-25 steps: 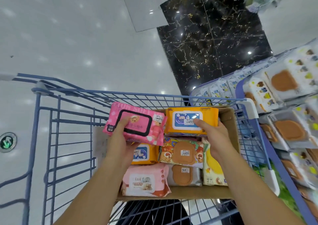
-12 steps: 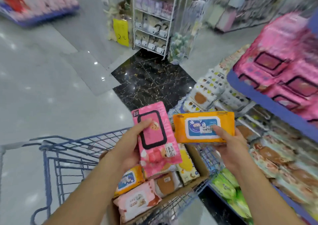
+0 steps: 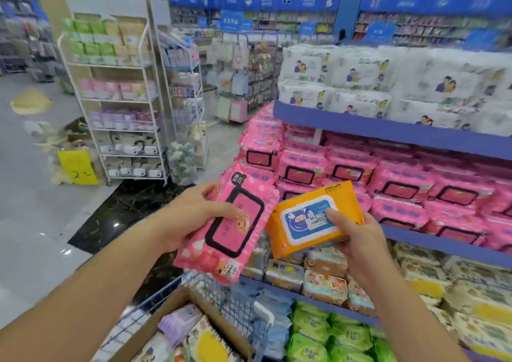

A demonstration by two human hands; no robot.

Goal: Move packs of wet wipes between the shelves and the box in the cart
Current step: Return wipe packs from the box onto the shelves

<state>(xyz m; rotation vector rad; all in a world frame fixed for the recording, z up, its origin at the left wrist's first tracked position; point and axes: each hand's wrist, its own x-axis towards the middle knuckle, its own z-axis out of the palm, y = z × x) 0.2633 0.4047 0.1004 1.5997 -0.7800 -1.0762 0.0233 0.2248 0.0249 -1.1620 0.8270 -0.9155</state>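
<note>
Blue shelves [image 3: 388,128] fill the right side. The top tier holds white packs [image 3: 360,76], the middle tier holds stacked pink shelf packs [image 3: 401,178], and the lower tiers hold mixed green, yellow and patterned packs. A white wire rack [image 3: 116,98] stands well apart across the aisle. The blue wire cart [image 3: 241,300] sits at bottom centre, just beside the shelves, and carries an open cardboard box [image 3: 163,310] with several packs inside. Both hands are raised above the cart in front of the pink tier. The left hand [image 3: 194,214] grips a pink pack of wet wipes [image 3: 235,223], held tilted with the thumb across its face. The right hand [image 3: 357,239] grips an orange pack of wet wipes [image 3: 302,223], thumb on its blue label. The two held packs touch or overlap at their inner edges.
</note>
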